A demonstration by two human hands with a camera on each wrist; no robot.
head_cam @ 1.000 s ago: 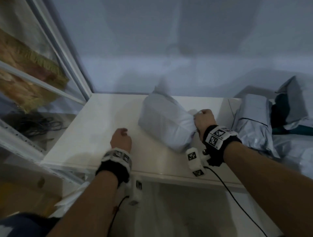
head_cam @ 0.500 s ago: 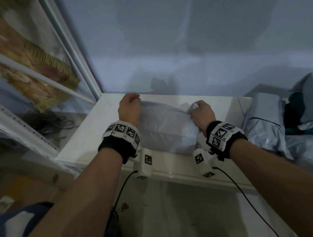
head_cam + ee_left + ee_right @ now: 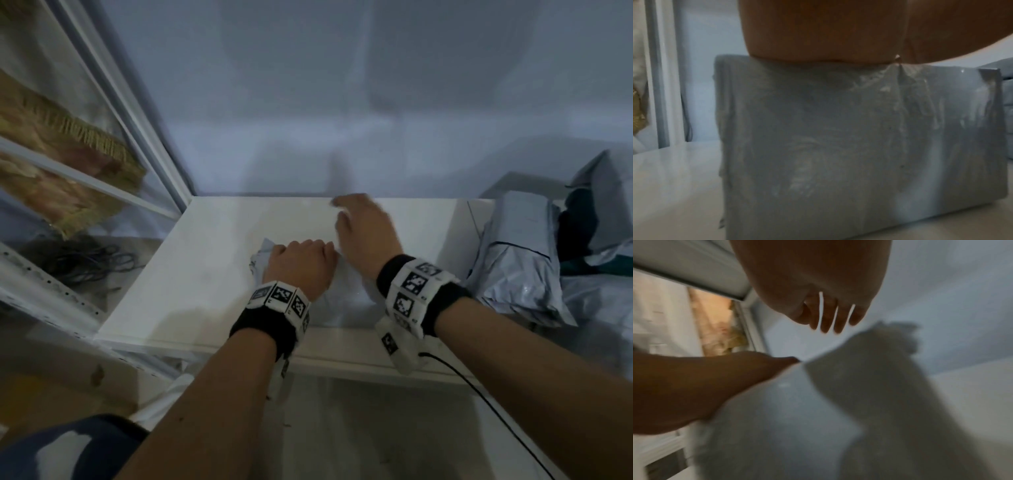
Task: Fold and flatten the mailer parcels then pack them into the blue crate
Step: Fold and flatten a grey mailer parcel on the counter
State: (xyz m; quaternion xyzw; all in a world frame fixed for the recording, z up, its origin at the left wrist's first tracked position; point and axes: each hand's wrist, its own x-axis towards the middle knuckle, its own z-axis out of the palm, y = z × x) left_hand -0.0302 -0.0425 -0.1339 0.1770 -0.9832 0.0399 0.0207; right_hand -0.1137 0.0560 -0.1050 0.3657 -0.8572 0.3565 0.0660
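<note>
Head view: my left hand (image 3: 301,265) presses curled fingers onto the grey mailer (image 3: 838,138) on the white surface (image 3: 205,274); my right hand (image 3: 366,229) hovers over it, fingers spread. More parcels (image 3: 517,260) crowd right of the mailer.

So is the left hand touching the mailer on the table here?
Touching. The left wrist view shows the left hand pressed on the top edge of the mailer, with the film puckered beneath it.

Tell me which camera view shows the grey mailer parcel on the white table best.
The left wrist view: the mailer parcel fills the frame, its crinkled grey face sharp, with the left hand on its top edge. The head view shows only slivers of it behind both hands. The right wrist view shows it blurred.
</note>
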